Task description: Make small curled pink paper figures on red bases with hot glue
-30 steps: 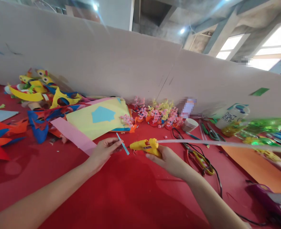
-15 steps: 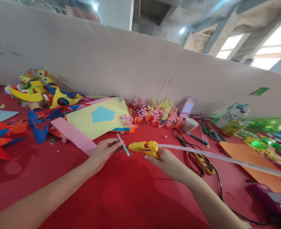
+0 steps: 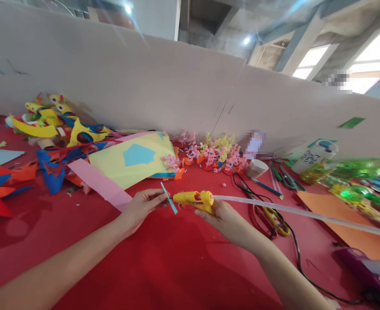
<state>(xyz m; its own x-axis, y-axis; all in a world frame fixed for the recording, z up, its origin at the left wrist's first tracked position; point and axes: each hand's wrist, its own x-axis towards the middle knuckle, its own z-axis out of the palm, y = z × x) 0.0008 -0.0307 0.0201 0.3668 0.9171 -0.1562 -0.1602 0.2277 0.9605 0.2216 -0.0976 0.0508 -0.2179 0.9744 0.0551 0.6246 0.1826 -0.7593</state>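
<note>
From this end I am pinching one light-blue strip (image 3: 173, 208) between the thumb and fingers of my left hand (image 3: 144, 204), its two ends jutting past the fingertips. My right hand (image 3: 220, 215) is gripping one yellow glue gun (image 3: 190, 198) by its handle, the nozzle pointing at the strip; whether the two are touching I cannot tell. One long translucent glue stick (image 3: 274, 205) is running from the gun's back, rightward past the right fingers.

Toward me from both sets of fingers, the red table (image 3: 177, 267) is giving my hands room between the forearms. Beyond them, the white partition (image 3: 177, 86) is closing off the far edge. Just left of the left fingers, one pink paper strip (image 3: 96, 183) is lying with its near end by the hand; past it, one pale-yellow sheet (image 3: 112, 161) is bearing one blue cutout (image 3: 139, 155). Pink and yellow curled pieces (image 3: 220, 153) are crowding beyond the gun, too tangled to count. Right of the right fingers, I am counting one cup (image 3: 257, 168), one teal pencil (image 3: 266, 188), one orange sheet (image 3: 335, 217) and a black cord (image 3: 296, 245) narrowing that side.
</note>
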